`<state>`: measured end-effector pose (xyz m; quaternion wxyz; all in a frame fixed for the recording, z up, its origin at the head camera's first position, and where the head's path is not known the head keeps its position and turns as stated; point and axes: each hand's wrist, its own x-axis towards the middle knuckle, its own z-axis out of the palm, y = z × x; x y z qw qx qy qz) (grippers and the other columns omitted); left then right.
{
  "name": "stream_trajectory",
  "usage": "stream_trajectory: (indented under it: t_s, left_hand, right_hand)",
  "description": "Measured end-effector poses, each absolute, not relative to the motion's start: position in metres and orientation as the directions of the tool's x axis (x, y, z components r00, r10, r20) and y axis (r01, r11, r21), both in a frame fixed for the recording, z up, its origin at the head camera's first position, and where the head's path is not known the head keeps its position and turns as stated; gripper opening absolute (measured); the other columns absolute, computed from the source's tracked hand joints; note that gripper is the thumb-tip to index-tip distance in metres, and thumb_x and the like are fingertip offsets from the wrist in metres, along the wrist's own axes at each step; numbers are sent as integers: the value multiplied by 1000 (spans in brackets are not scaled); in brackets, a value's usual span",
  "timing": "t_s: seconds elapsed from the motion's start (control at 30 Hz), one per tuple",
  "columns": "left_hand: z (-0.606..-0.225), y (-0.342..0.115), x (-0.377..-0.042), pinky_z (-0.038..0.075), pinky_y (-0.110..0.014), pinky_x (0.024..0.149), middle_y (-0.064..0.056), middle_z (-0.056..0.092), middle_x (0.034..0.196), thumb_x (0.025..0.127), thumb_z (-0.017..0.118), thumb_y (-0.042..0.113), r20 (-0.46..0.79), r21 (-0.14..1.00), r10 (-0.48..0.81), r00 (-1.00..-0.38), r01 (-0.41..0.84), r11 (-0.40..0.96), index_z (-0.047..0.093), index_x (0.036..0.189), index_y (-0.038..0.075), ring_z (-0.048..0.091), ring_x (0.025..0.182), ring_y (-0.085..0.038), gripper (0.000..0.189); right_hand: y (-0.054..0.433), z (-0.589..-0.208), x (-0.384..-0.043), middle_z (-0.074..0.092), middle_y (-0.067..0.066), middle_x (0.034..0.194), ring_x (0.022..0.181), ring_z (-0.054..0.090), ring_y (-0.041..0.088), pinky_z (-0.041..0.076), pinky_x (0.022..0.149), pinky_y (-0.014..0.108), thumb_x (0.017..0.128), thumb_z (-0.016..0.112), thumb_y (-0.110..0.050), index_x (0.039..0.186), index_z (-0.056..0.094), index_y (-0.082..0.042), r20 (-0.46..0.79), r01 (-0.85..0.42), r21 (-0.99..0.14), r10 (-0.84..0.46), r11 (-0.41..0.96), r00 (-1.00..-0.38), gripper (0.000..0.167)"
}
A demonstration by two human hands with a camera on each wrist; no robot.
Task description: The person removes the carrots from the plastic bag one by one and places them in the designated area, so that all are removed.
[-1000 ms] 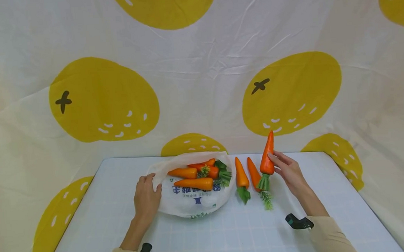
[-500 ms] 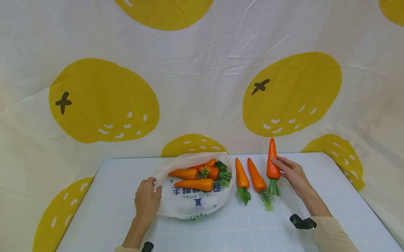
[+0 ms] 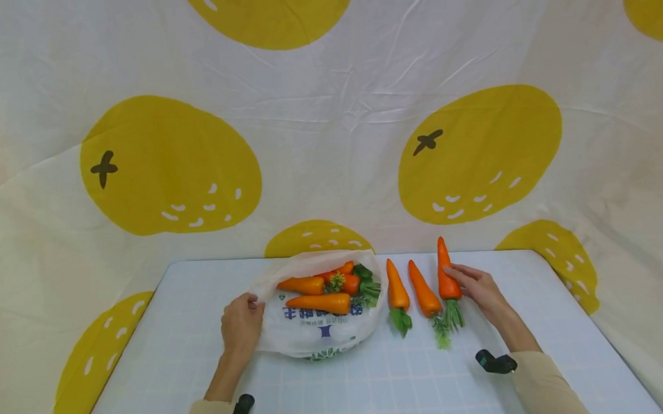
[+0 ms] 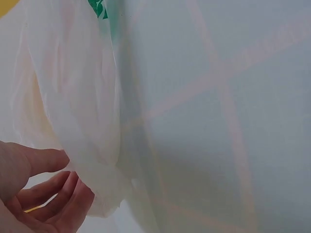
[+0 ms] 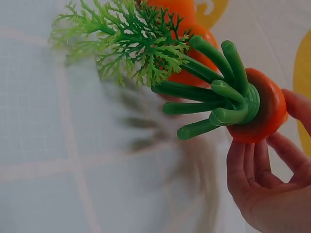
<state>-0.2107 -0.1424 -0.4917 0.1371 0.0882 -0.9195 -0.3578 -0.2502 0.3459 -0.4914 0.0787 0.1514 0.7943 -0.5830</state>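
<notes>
My right hand point(image 3: 483, 289) grips an orange-red carrot point(image 3: 447, 279) with short green stalks, its tip pointing away from me. In the right wrist view the thumb and fingers lie on either side of the carrot's thick end point(image 5: 265, 109). Just left of it lie a carrot with feathery leaves point(image 3: 426, 293) and a carrot with broad leaves point(image 3: 395, 289). My left hand point(image 3: 241, 322) pinches the left edge of a white plastic bag point(image 3: 312, 346). The thin film point(image 4: 85, 107) runs down to the fingertips in the left wrist view. Several carrots point(image 3: 321, 303) show in the bag's mouth.
The table point(image 3: 356, 397) has a pale blue cloth with light grid lines. Close behind its far edge hangs a white curtain point(image 3: 328, 156) printed with yellow fruit. Black wrist mounts point(image 3: 495, 361) sit near both sleeves.
My right hand has swung the carrot slightly right, then lowered it nearer me beside the two lying carrots. My left hand stays at the bag's edge, its fingers a little more curled.
</notes>
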Motion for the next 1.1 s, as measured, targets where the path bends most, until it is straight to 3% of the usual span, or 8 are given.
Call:
stream_trajectory:
  t_s: [0.5, 0.83, 1.1]
  left_hand:
    - [-498, -151, -218, 53, -48, 75, -19, 73, 86, 93, 72, 7, 173, 773, -327, -929, -78, 630, 72, 97, -5, 69, 82, -35, 14]
    - [-495, -152, -216, 54, -41, 69, -19, 73, 86, 92, 73, 8, 135, 784, -333, -933, -105, 612, 72, 96, -6, 70, 79, -33, 14]
    - [-495, -154, -216, 55, -45, 70, -19, 73, 83, 92, 72, 7, 160, 786, -320, -934, -75, 613, 72, 93, -7, 70, 78, -34, 14]
  right_hand:
    - [340, -505, -253, 54, 28, 141, 117, 54, 35, 45, 106, 48, 92, 66, -62, 147, 50, 1, -276, 329, -821, 181, 467, -944, 85]
    - [331, -511, -253, 61, 26, 132, 117, 54, 37, 43, 107, 52, 94, 68, -56, 131, 62, 5, -194, 247, -789, 153, 563, -969, 72]
    - [323, -504, -250, 64, 27, 129, 118, 56, 40, 44, 107, 55, 97, 65, -52, 130, 63, 8, -162, 198, -760, 114, 619, -980, 68]
